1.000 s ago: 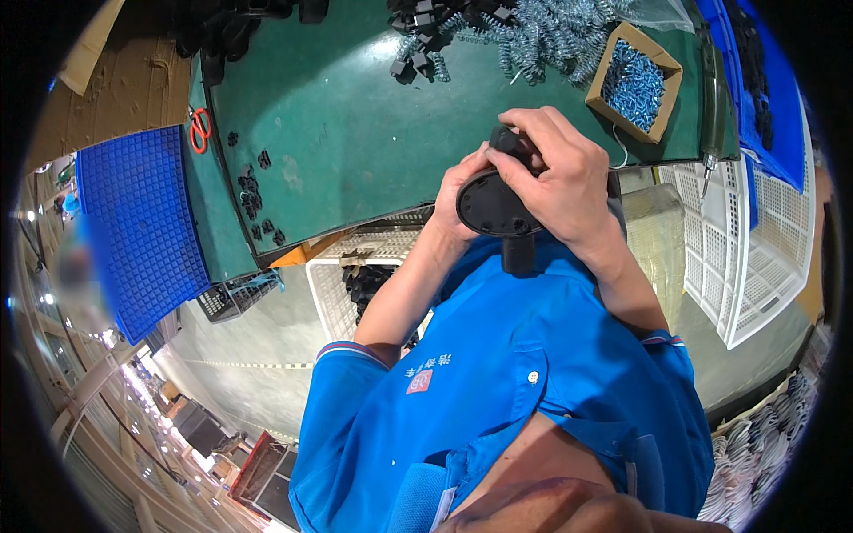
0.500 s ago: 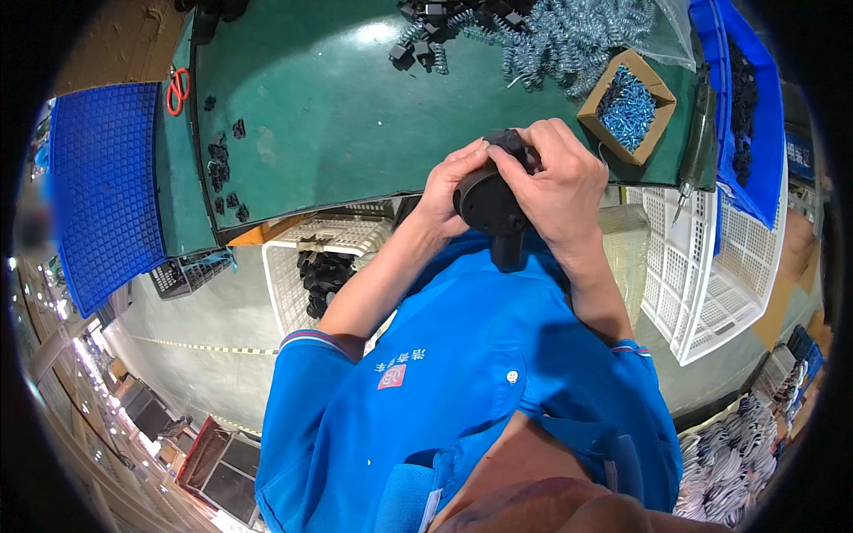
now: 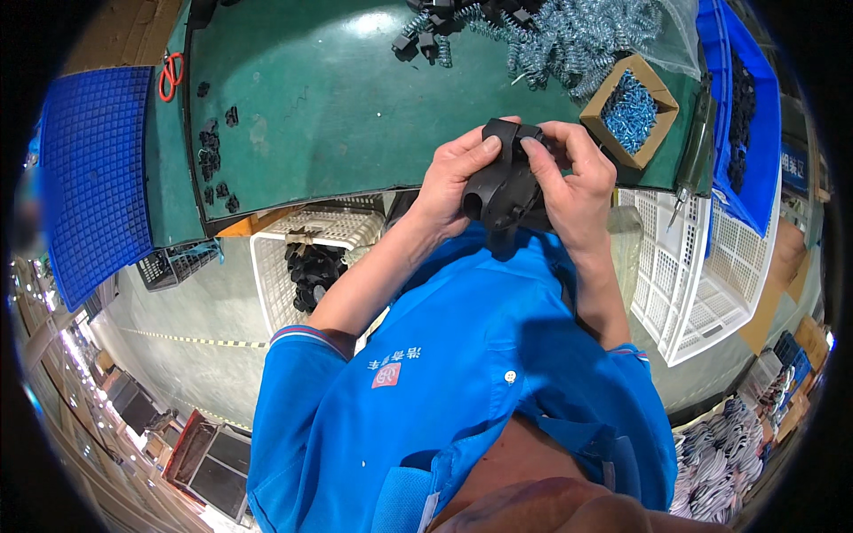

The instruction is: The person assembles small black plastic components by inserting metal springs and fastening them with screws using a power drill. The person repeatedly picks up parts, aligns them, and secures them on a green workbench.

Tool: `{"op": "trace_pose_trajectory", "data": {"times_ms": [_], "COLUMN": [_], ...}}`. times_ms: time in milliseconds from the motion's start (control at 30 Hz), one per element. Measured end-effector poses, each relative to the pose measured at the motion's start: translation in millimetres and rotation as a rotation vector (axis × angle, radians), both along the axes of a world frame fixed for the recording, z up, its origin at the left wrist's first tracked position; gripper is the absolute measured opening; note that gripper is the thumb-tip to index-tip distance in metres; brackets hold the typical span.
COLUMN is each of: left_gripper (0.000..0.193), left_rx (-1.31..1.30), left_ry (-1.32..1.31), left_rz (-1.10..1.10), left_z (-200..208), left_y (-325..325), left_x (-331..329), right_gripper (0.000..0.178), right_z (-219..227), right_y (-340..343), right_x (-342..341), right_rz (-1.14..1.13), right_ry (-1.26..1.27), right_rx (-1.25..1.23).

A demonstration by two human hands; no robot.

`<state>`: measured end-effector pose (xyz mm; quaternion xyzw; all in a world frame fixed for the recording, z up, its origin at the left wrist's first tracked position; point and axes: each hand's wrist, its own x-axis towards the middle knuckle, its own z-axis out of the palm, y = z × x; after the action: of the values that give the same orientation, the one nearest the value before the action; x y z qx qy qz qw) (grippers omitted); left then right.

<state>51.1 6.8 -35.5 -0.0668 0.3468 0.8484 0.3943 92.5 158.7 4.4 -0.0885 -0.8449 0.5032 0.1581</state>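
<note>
Both my hands grip a black plastic part point(image 3: 504, 191) in front of my chest, at the near edge of the green table. The part has a round opening at its left side and a stub pointing down toward my shirt. My left hand point(image 3: 450, 178) holds it from the left, thumb pressed on its upper face. From the right, my right hand point(image 3: 576, 182) closes round its upper end, with the thumb on top. The fingers behind the part are mostly hidden.
On the green table point(image 3: 302, 107) lie metal springs point(image 3: 569, 40), black blocks point(image 3: 426, 44), a cardboard box of screws point(image 3: 665, 142), an electric screwdriver point(image 3: 698, 147) and red-handled scissors point(image 3: 171, 78). White crates point(image 3: 267, 275) and a blue bin point(image 3: 762, 151) stand close by.
The black part has been turned in my hands, so its round opening and hollow side now show. Both hands stay closed on it.
</note>
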Motion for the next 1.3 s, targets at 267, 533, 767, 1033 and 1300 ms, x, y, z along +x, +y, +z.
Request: {"op": "trace_pose_trajectory", "data": {"times_ms": [267,533,767,1033,1300], "left_gripper": [0.048,0.049,0.044,0.055,0.047], "left_rx": [0.028,-0.072,-0.857,-1.196,-1.229], "left_ry": [-0.051,-0.004,1.187,1.716,1.587], "left_rz": [-0.092,-0.092,-0.038,-0.064,-0.461], "left_z": [6.3,15.4,39.6,-15.2,4.4], "left_y": [0.3,-2.5,-8.2,2.4,5.8], "left_x": [-1.9,-4.1,-29.8,-39.5,-47.6], "right_gripper": [0.017,0.016,0.021,0.027,0.026], "right_z": [-3.2,-9.5,-45.6,-77.5,-78.4], "right_y": [-1.9,3.8,11.5,15.6,19.4], "right_x": [0.0,7.7,-3.4,-14.3,-12.1], "right_rz": [-0.027,0.083,0.201,0.129,0.185], "right_ry": [0.001,0.067,0.187,0.037,0.022], "right_rx": [0.039,-0.164,-0.199,0.320,0.434]}}
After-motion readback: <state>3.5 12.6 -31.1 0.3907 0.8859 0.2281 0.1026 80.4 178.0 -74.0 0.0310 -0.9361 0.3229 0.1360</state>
